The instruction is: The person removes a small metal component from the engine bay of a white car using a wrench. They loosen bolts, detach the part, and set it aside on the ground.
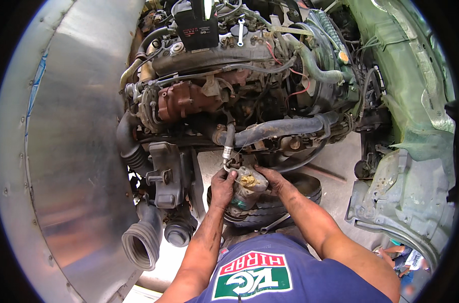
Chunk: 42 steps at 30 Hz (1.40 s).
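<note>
Both my hands are closed on a grimy grey metal cylindrical part (246, 183) below the front of the engine. My left hand (222, 189) grips its left side, with the thumb up near a bent metal fitting (225, 164). From that fitting a black hose with a crimped silver collar (227, 151) runs up to the engine. My right hand (271, 179) holds the part's right side; its fingertips are partly hidden behind it. A yellowish patch shows on the part's top face.
Under the part lies a black tyre (308, 188). The engine (214, 58) stands ahead, with a combination wrench (240, 33) and a black box (195, 25) on top. A thick radiator hose (285, 129) crosses above my hands. Metal panels (88, 151) flank the left; green bodywork (416, 101) the right.
</note>
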Each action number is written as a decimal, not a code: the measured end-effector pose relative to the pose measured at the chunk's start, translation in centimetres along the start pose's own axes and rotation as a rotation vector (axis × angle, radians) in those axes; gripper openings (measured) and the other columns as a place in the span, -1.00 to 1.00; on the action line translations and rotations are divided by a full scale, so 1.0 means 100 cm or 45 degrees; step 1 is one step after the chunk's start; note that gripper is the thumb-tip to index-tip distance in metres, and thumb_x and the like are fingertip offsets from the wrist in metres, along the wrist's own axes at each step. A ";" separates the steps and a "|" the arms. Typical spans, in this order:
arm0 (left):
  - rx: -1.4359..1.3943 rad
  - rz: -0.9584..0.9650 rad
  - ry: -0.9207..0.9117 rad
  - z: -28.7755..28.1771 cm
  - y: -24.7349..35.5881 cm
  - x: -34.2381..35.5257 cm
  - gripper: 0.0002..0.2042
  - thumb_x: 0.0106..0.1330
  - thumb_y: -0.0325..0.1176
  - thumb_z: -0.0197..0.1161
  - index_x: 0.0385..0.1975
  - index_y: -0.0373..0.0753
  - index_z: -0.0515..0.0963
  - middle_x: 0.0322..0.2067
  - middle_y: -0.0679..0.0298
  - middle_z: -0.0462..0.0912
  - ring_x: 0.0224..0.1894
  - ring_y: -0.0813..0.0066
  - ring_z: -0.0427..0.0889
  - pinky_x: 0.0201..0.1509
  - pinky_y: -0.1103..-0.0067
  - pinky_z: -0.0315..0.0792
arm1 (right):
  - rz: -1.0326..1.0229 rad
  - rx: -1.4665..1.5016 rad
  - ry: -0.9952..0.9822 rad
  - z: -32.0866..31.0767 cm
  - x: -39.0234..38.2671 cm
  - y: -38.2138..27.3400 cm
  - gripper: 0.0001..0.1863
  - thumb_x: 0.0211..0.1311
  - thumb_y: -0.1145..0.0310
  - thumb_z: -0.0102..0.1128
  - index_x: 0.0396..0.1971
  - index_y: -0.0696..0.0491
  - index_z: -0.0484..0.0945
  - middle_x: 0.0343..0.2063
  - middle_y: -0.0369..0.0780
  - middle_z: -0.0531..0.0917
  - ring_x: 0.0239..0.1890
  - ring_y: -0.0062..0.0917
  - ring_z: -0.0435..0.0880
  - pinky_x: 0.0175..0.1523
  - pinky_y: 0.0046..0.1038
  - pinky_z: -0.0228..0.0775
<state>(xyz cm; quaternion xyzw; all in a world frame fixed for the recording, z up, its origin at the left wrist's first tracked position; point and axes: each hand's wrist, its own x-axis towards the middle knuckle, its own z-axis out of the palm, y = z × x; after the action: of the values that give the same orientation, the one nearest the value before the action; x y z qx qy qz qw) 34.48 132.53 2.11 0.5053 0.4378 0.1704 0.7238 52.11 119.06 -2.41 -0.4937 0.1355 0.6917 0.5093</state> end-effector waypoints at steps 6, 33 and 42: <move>0.158 -0.097 0.132 0.008 0.011 0.002 -0.54 0.54 -0.06 0.45 0.06 -0.43 0.72 -0.17 0.24 0.80 -0.14 0.50 0.65 0.04 0.49 0.55 | 0.015 0.011 0.022 -0.005 0.008 -0.004 -0.48 0.67 -0.03 0.18 0.22 0.14 0.68 0.08 -0.14 0.83 0.06 -0.40 0.84 0.21 -0.30 0.70; -0.412 -0.005 -0.104 0.001 -0.001 0.007 -0.54 0.51 -0.08 0.49 0.13 -0.39 0.73 -0.08 0.24 0.81 -0.04 0.51 0.68 0.16 0.52 0.53 | 0.013 0.050 -0.023 -0.005 0.006 -0.004 -0.46 0.65 -0.03 0.20 0.22 0.16 0.67 0.08 -0.13 0.82 0.06 -0.39 0.85 0.21 -0.28 0.71; 0.196 -0.220 0.114 -0.001 -0.007 0.003 -0.59 0.54 -0.19 0.45 0.18 -0.39 0.70 -0.03 0.21 0.80 -0.02 0.47 0.70 0.18 0.51 0.56 | 0.039 0.054 -0.005 -0.011 0.013 -0.001 -0.47 0.66 0.00 0.18 0.25 0.16 0.64 0.10 -0.09 0.81 0.09 -0.37 0.84 0.25 -0.25 0.71</move>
<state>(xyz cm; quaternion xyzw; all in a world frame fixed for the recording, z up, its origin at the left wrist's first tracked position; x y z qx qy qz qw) 34.39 132.50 1.33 0.5116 0.5234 0.0956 0.6747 52.84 119.08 -3.98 -0.4793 0.1566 0.6973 0.5094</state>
